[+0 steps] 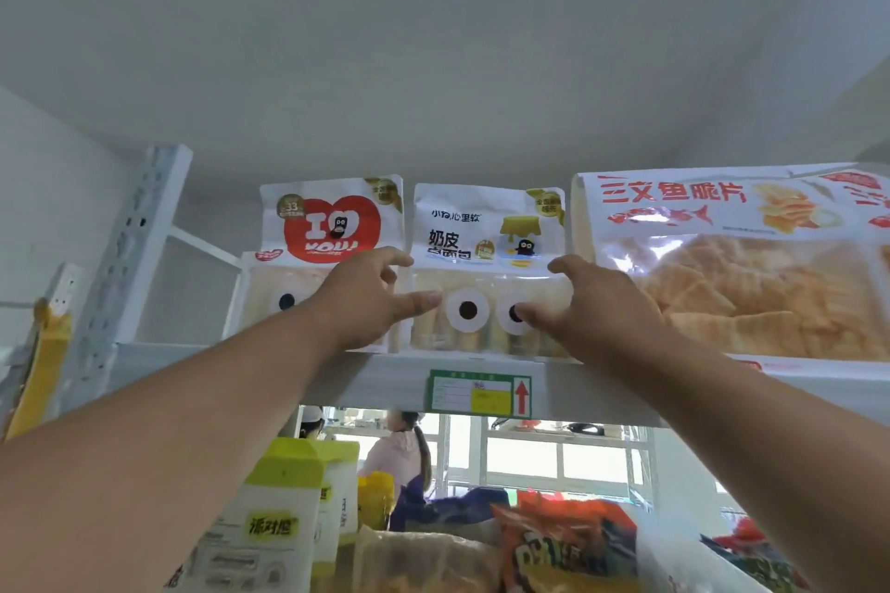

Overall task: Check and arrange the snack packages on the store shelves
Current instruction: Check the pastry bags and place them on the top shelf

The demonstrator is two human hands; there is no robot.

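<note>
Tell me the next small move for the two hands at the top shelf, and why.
Probably close both hands on the white bread bag with the two printed eyes and square it up. The left hand and right hand flank its sides with fingers spread, not yet gripping, and it stands between the red-heart bag and the large clear bag of orange crisps.

– What's the shelf made of?
– Painted metal, matt white, smooth; the upright at left is the same, punched with slots.
– And the packs?
– The bread pack is glossy plastic film, white on top, clear below. The heart pack beside it is alike. The crisps bag at right is shiny, crinkled clear film.
– The label?
– Paper, in a glossy sleeve.
</note>
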